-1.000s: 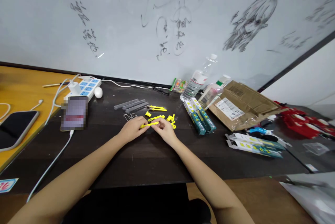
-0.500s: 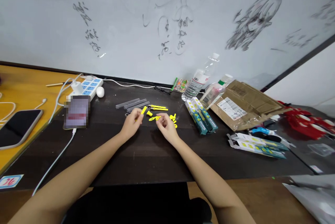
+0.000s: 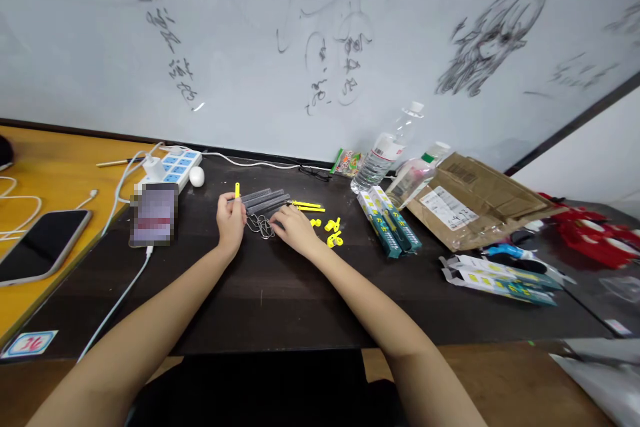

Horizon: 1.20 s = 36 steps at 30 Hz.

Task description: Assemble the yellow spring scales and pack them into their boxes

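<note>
My left hand (image 3: pixel 231 218) is closed around a thin yellow plastic strip (image 3: pixel 237 190) that sticks up from its fingers. My right hand (image 3: pixel 295 227) lies on the dark table (image 3: pixel 280 294) with its fingers reaching left onto a small heap of bent wire springs (image 3: pixel 260 223). Grey metal strips (image 3: pixel 263 198) lie just behind both hands. Loose yellow plastic pieces (image 3: pixel 333 232) are scattered right of my right hand, and a finished yellow-handled piece (image 3: pixel 306 205) lies behind it.
Green boxed packs (image 3: pixel 390 220) and more packs (image 3: pixel 500 270) lie to the right. Water bottles (image 3: pixel 383 150) and a brown parcel (image 3: pixel 470 197) stand behind. A power strip (image 3: pixel 173 167), a blurred phone (image 3: pixel 153 214) and a cable are left; another phone (image 3: pixel 43 244) lies on the yellow table.
My left hand carried the yellow strip up and to the left, turning it upright. My right hand let go of it and moved left onto the wire springs.
</note>
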Available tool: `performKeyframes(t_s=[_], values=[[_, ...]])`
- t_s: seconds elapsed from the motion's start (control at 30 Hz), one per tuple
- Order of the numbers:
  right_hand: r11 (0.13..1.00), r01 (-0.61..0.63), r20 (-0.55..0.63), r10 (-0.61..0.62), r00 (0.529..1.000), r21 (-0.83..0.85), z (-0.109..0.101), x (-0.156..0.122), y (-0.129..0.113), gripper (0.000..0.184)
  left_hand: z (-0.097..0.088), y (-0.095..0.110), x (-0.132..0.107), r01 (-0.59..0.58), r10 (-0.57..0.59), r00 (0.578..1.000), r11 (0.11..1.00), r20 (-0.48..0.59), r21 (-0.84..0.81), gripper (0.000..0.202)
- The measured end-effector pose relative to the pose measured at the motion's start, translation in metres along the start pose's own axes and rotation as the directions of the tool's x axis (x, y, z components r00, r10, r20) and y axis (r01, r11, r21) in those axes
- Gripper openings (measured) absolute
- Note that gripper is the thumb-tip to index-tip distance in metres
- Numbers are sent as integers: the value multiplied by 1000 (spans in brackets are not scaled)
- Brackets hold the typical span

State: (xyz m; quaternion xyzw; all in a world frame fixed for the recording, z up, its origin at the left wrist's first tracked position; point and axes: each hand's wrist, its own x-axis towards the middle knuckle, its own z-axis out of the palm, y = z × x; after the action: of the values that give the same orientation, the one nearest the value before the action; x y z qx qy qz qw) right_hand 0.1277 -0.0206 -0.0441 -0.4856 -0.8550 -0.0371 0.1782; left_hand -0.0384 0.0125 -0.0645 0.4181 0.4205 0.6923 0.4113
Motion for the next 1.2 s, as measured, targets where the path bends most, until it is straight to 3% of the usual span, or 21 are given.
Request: performKeyframes(t_s=[0.13,0.27,0.47,0.67,0.73,0.87,1.03,1.2], values=[[1000,22,30,-23,999,4,8,14,-13,24,-2,-3,3,-11,10,1000,1000,-7,-4,13],[997,-15,85,21,996,-78,14,15,-20,17,-2,-2,2,-13,13,1000,1000,-4,-9,12],[991,-69,60,76,995,-116,14,15,-15,17,-1,-2,1,-27,27,1000,1000,8,5,11],[990,-50,94,62,994,-129,11,33,-31,16,-3,-7,2,-57,57,998,998,26,10,12],[986,-105,175,127,976,-130,7,45,-37,17,-3,-8,2,-62,62,998,998,28,15,12],[971,-215,379,240,894,-108,1,66,-42,19,-2,-7,3,-51,51,998,998,22,23,12],[961,-253,439,275,856,-109,2,67,-41,24,-2,-5,0,-58,58,997,998,50,12,13],[966,-259,374,249,894,-22,4,56,-34,16,-1,-7,-1,-115,110,990,992,84,53,12]])
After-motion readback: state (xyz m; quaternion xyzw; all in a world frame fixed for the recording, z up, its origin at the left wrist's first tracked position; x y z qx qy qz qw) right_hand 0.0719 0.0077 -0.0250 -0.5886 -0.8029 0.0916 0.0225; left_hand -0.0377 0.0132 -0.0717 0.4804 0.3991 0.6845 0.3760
